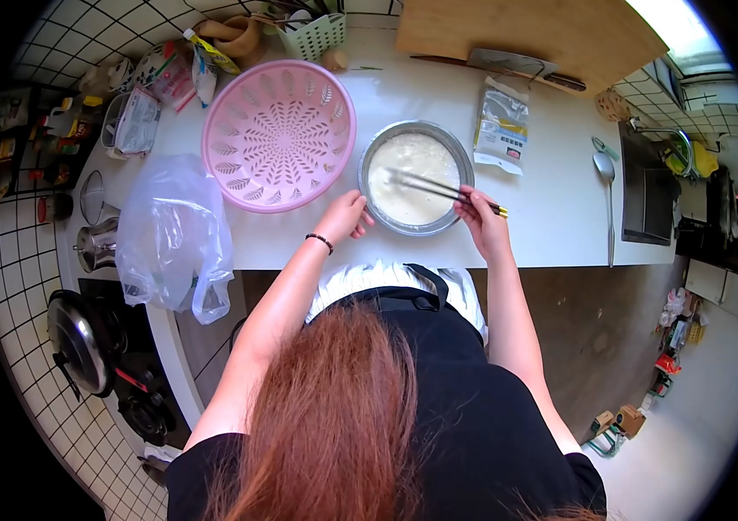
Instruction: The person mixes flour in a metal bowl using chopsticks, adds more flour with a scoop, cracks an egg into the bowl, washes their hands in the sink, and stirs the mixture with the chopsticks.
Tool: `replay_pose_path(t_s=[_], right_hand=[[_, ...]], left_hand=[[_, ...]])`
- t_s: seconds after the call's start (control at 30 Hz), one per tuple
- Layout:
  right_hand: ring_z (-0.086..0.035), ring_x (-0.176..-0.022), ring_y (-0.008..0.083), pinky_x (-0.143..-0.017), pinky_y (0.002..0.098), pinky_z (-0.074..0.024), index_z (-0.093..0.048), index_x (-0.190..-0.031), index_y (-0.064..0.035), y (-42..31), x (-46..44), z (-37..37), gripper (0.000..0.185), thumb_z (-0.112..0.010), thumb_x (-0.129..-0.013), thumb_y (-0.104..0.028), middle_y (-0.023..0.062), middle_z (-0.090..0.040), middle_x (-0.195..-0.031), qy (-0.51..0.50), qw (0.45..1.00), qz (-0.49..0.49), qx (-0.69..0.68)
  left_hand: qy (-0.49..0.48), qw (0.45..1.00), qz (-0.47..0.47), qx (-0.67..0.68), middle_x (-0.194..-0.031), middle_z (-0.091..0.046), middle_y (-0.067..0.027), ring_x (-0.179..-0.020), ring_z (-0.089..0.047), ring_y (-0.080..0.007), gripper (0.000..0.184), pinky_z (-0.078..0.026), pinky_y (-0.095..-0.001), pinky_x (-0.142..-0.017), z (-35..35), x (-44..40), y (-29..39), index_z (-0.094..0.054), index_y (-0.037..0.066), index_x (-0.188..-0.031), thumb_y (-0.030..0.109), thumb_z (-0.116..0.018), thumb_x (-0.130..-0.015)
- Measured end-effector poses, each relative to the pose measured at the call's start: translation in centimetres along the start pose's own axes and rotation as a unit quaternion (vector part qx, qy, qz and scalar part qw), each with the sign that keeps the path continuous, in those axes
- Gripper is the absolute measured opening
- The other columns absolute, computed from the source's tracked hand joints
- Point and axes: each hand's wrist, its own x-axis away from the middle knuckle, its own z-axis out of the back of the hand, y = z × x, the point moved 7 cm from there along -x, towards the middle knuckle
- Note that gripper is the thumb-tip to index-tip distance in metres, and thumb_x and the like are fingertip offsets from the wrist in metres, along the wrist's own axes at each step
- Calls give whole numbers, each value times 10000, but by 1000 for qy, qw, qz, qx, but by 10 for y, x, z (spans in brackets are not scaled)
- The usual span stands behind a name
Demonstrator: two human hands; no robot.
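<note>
A round metal bowl [458, 217] on the white counter holds a pale, wet batter [421, 198] with a lumpy, frothy surface. My right hand [483, 221] is closed round a pair of dark chopsticks [443, 188] with gold-coloured ends. Their tips reach into the left part of the batter and look blurred. My left hand [345, 217], with a dark beaded bracelet on the wrist, is at the bowl's left rim, its fingers curled against the side. Just left of the bowl stands a pink basket [286, 135] with leaf-shaped holes.
A clear plastic bag [173, 230] lies at the counter's left front, near a stove with a lidded pan [80, 343]. Right of the bowl are a printed packet [502, 126] and a long metal spoon [607, 200]. A cleaver [512, 62] and a wooden board [534, 35] are behind.
</note>
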Motion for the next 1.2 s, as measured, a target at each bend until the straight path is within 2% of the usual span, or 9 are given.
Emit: replay_pose_path(t_s=[0.07, 0.17, 0.3, 0.43, 0.53, 0.67, 0.97, 1.1, 1.2], right_hand=[[-610, -893, 190, -828, 286, -499, -547, -1135, 48, -6, -4, 1, 282, -490, -926, -133, 128, -616, -996, 28, 998, 56, -30], [-607, -885, 187, -833, 282, -495, -539, -1143, 52, -3, -3, -6, 288, -491, -926, -131, 127, -616, -994, -6, 1000, -9, 22], [-611, -886, 187, -828, 280, -499, -537, -1147, 56, -8, -8, -4, 293, -489, -926, -130, 130, -616, -990, 28, 998, 53, 6], [-608, -879, 180, -821, 270, -498, -547, -1136, 54, -3, -6, -19, 291, -492, -927, -141, 120, -616, -990, -36, 999, -31, 14], [-623, -847, 180, -791, 268, -513, -573, -1109, 43, -11, -12, -9, 273, -509, -922, -146, 119, -625, -973, 54, 996, 76, -10], [-606, -873, 168, -810, 265, -500, -565, -1122, 40, -8, -10, -22, 276, -504, -923, -142, 112, -621, -972, -23, 999, -4, 24], [-611, -854, 162, -800, 253, -498, -571, -1115, 33, -25, -15, -21, 263, -506, -922, -134, 116, -618, -969, 26, 996, 79, 8], [-611, -856, 158, -798, 249, -499, -578, -1109, 28, -15, -14, -30, 262, -514, -921, -143, 105, -621, -970, -47, 997, 12, 60], [-618, -839, 163, -780, 248, -511, -586, -1094, 32, -23, -14, -24, 254, -516, -918, -137, 107, -623, -961, 20, 996, 78, 40]], left_hand=[[0, 1000, -1, 1, -773, -620, -98, -480, -515, -121, 235, -456, -250, -422, 0, 0, 0, -458, 1, -912, 194, -332, -956], [0, 1000, 0, 4, -772, -620, -98, -480, -516, -120, 236, -457, -248, -423, 0, -1, -1, -459, 2, -910, 196, -333, -956], [1, 1000, 1, 7, -771, -619, -98, -481, -516, -119, 236, -457, -248, -424, 0, 0, -1, -461, 3, -909, 197, -336, -955], [-1, 1000, -1, 9, -769, -618, -97, -483, -516, -119, 235, -456, -249, -426, 0, 0, -2, -462, 3, -910, 198, -338, -954], [0, 1000, -3, 5, -767, -618, -96, -482, -516, -120, 236, -454, -249, -426, 0, 0, -1, -462, 1, -912, 197, -338, -953], [-2, 1000, -3, 4, -767, -617, -96, -486, -517, -121, 240, -455, -249, -429, 0, 0, 0, -463, 0, -914, 199, -335, -954], [1, 1000, 1, 2, -767, -617, -92, -498, -520, -120, 246, -458, -251, -438, 0, 1, -1, -468, 0, -915, 200, -330, -955], [0, 1000, -3, 1, -768, -618, -93, -496, -518, -121, 246, -459, -252, -438, 0, 0, -2, -469, 0, -910, 197, -330, -954], [-1, 1000, -1, 3, -768, -617, -93, -494, -518, -121, 246, -459, -252, -438, 0, 0, 0, -469, 0, -907, 197, -330, -953]])
